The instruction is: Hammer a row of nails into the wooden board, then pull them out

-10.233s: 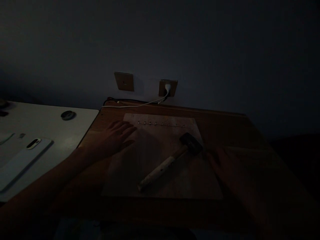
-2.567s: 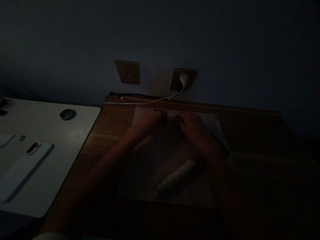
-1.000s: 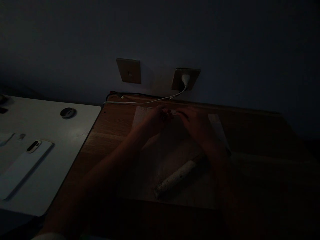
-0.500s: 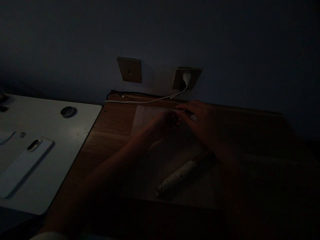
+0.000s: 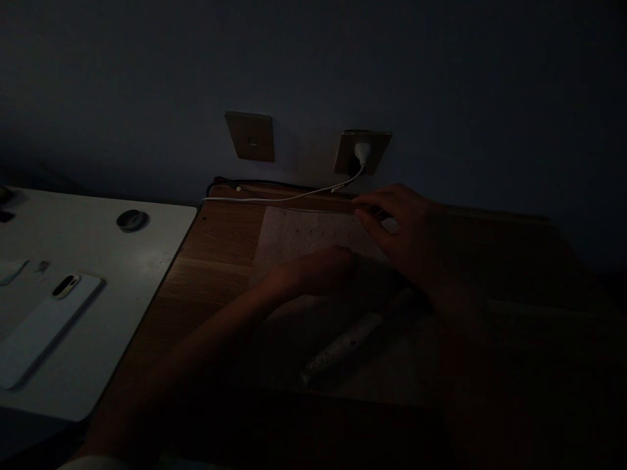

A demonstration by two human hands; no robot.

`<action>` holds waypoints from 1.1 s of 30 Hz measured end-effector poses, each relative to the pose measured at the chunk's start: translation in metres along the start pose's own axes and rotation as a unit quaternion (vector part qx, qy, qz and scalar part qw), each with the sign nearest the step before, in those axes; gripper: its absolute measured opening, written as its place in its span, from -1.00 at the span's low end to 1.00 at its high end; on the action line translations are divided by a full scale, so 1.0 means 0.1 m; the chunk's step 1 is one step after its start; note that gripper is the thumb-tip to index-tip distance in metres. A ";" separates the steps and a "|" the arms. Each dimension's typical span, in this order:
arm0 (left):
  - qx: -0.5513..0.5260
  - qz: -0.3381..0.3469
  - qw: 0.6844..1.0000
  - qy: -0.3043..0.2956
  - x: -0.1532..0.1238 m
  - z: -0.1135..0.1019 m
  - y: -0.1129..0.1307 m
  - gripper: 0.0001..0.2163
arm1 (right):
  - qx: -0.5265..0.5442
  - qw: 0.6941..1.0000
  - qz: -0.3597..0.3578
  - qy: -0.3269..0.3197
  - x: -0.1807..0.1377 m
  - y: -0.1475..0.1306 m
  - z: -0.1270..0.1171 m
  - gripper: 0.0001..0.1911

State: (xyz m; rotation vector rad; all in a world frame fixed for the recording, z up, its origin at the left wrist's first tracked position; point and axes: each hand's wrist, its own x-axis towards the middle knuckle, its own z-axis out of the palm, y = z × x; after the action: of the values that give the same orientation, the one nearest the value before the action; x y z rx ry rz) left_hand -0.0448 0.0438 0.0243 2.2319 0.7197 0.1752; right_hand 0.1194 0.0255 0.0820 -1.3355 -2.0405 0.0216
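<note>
The scene is very dark. A pale board (image 5: 294,236) lies on the brown wooden table (image 5: 215,261), with a row of small dots near its far edge. My left hand (image 5: 318,271) rests on the board's middle with its fingers curled under. My right hand (image 5: 409,228) reaches to the board's far edge, thumb and forefinger pinched round a small dark item that I cannot make out. A hammer lies diagonally on the board. Its pale handle (image 5: 343,344) shows below my hands, and its head is hidden under them.
A white cable (image 5: 289,196) runs along the table's back edge to a plug in a wall socket (image 5: 362,151); a switch plate (image 5: 249,136) is left of it. A white table (image 5: 98,261) at the left carries a flat white device (image 5: 39,326) and a round dark object (image 5: 131,220).
My left hand has drawn back from the board's far edge to its middle, uncovering the row of dots. My right hand has shifted slightly right along the far edge.
</note>
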 end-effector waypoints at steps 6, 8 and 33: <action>0.042 0.046 0.998 0.000 -0.03 -0.07 0.09 -0.78 | 0.008 1.000 -0.010 -0.004 -0.01 0.00 0.00 -0.83; 0.030 0.052 0.998 0.010 -0.03 -0.09 0.08 -0.77 | 0.009 1.000 -0.010 -0.003 -0.01 0.00 0.01 -0.83; -0.028 0.071 0.997 0.020 -0.05 -0.20 0.07 -0.81 | 0.011 0.999 0.007 -0.032 -0.02 0.02 0.02 -0.81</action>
State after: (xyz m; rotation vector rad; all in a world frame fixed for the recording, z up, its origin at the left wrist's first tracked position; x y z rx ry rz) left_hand -0.0528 0.0498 0.0436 2.2313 0.5704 0.3060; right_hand 0.1207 0.0251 0.0785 -1.3510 -2.0777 0.0939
